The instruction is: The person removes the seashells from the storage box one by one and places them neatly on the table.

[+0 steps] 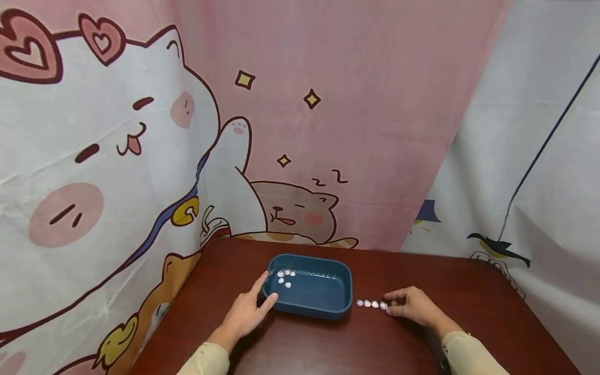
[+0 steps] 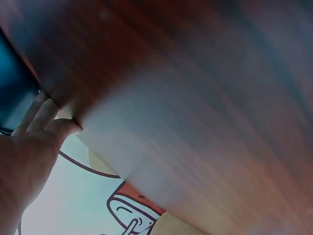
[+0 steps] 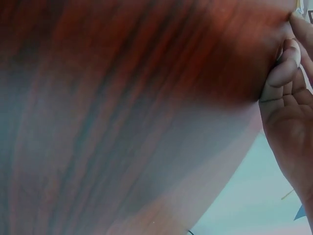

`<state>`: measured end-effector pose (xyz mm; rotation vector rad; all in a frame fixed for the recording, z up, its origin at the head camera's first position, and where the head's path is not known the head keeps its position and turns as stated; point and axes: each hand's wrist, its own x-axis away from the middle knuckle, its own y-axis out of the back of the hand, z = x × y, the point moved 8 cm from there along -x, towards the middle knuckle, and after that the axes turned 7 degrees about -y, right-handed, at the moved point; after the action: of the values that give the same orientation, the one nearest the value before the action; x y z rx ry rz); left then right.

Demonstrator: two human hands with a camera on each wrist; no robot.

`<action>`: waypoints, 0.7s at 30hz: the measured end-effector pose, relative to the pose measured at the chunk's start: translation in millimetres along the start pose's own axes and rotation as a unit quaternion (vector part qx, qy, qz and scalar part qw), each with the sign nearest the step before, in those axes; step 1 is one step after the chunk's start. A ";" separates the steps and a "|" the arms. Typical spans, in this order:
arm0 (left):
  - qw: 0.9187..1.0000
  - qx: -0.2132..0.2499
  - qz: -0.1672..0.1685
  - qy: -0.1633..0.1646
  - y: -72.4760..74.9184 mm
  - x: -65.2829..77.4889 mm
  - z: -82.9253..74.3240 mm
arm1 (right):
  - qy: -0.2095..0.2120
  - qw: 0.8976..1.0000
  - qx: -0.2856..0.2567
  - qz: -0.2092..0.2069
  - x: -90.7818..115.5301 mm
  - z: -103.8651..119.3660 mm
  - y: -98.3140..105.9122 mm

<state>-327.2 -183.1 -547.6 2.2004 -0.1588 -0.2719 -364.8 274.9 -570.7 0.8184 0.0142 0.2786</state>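
Observation:
A dark blue rectangular tray [image 1: 311, 308] stands on the table, with several small white shell-like pieces [image 1: 288, 285] in its left part. My left hand [image 1: 246, 311] is at the tray's left end, its relaxed fingers and thumb touching the rim; the left wrist view shows this hand [image 2: 34, 152] beside the tray's blue wall [image 2: 12, 88]. To the right of the tray lies a short row of similar white pieces [image 1: 367, 303]. My right hand [image 1: 414, 306] pinches the rightmost piece [image 1: 383, 305] between thumb and finger. In the right wrist view the right hand's fingers [image 3: 283, 73] are curled together low over the tabletop.
The dark red-brown wooden table [image 1: 328, 346] extends around the tray and both hands. Behind it and at both sides hang curtains [image 1: 375, 130] printed with cartoon animals, close against the table's edges.

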 end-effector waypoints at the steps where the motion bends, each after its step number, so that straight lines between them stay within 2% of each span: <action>1: 1.000 0.001 0.001 0.000 0.1 0.0 -0.5 | -0.001 1.000 0.001 -0.002 0.1 -0.2 0.1; 5: 1.000 0.003 0.000 -0.002 1.2 0.0 -2.2 | -0.022 1.000 0.006 -0.017 -0.3 1.7 3.3; 8: 1.000 0.004 0.005 -0.001 0.6 1.0 -1.2 | -0.031 0.996 0.023 -0.081 -1.9 16.6 12.0; 10: 1.000 0.002 0.007 0.002 1.2 0.8 0.2 | -0.019 0.989 0.032 -0.140 -5.3 41.4 17.0; 12: 1.000 0.001 0.008 0.006 2.1 1.5 2.0 | 0.009 0.981 0.042 -0.190 -11.1 79.1 14.2; 13: 1.000 0.000 0.007 0.006 2.9 1.8 2.7 | 0.032 0.978 0.046 -0.200 -15.2 102.7 8.8; 15: 1.000 -0.001 0.006 0.009 3.6 2.0 4.5 | 0.072 0.979 0.051 -0.182 -25.8 149.8 -10.8; 17: 1.000 -0.001 0.005 0.009 4.2 1.9 5.0 | 0.102 0.983 0.068 -0.135 -39.0 191.3 -38.9; 19: 1.000 0.001 0.004 0.008 3.9 1.0 4.7 | 0.117 0.986 0.095 -0.076 -52.6 220.7 -71.0; 21: 1.000 0.006 0.005 0.002 2.5 0.1 2.2 | 0.121 0.983 0.136 -0.032 -65.2 237.3 -101.2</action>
<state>-327.7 -186.3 -546.8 2.2114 -0.1702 -0.2604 -375.0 22.4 -487.3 1.0502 0.3122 0.3177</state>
